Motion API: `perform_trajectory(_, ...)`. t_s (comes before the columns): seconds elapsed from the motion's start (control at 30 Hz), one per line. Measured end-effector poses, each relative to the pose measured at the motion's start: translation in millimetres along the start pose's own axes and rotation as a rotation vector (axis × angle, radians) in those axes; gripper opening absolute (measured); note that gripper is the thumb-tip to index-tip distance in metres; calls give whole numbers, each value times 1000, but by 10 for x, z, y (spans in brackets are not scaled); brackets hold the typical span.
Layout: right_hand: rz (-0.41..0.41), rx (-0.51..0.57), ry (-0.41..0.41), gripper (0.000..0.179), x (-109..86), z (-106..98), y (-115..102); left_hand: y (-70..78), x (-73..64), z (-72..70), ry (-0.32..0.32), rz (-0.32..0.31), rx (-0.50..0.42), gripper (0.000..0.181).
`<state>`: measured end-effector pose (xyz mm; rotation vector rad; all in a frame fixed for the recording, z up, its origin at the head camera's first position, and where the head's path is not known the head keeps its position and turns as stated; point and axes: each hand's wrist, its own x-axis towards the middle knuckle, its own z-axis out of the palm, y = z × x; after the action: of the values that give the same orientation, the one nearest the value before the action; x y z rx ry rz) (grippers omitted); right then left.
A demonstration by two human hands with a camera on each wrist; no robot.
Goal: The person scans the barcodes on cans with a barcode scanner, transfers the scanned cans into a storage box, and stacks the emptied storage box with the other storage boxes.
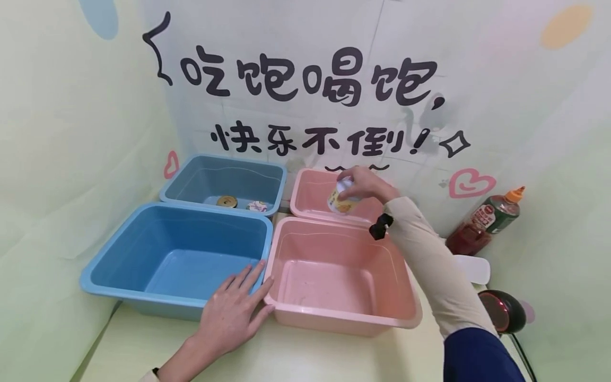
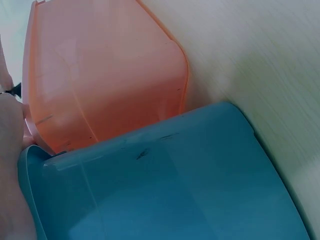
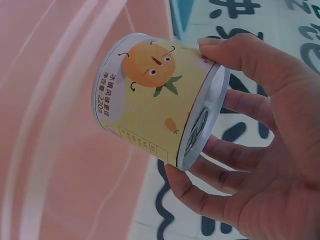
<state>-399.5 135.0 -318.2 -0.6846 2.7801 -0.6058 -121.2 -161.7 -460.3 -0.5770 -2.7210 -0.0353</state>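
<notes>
My right hand (image 1: 366,183) grips a small tin can (image 3: 150,105) near its pull-tab end, thumb on one side and fingers on the other. The can has a yellow label with a cartoon orange fruit and is tilted. In the head view it is over the back pink basin (image 1: 305,185). My left hand (image 1: 231,315) rests with fairly straight fingers on the adjoining rims of the front blue basin (image 1: 143,295) and the front pink basin (image 1: 334,314). In the left wrist view, only part of that hand shows at the left edge.
The back blue basin (image 1: 224,158) holds a round gold lid-like disc (image 1: 227,201) and a small patterned item (image 1: 257,206). At right stand a red sauce bottle (image 1: 484,223), a white box-like object (image 1: 472,269) and a black rounded device (image 1: 503,312) with a cable. A printed wall sheet hangs behind.
</notes>
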Motion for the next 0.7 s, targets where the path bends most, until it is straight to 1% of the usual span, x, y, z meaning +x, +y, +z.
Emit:
perform_trajectory(0.1, 22, 14, -25, 56, 108, 124, -14, 3, -5, -3, 1, -3, 0, 56)
perform_trajectory(0.3, 90, 120, -75, 56, 231, 282, -60, 0, 0, 4, 13, 1, -6, 56)
perform_trajectory(0.53, 74, 157, -93, 57, 367, 435, -69, -7, 1, -3, 9, -2, -7, 56)
perform_trajectory(0.7, 96, 177, -108, 56, 441, 550, -69, -11, -1, 11, 12, 1, -5, 56)
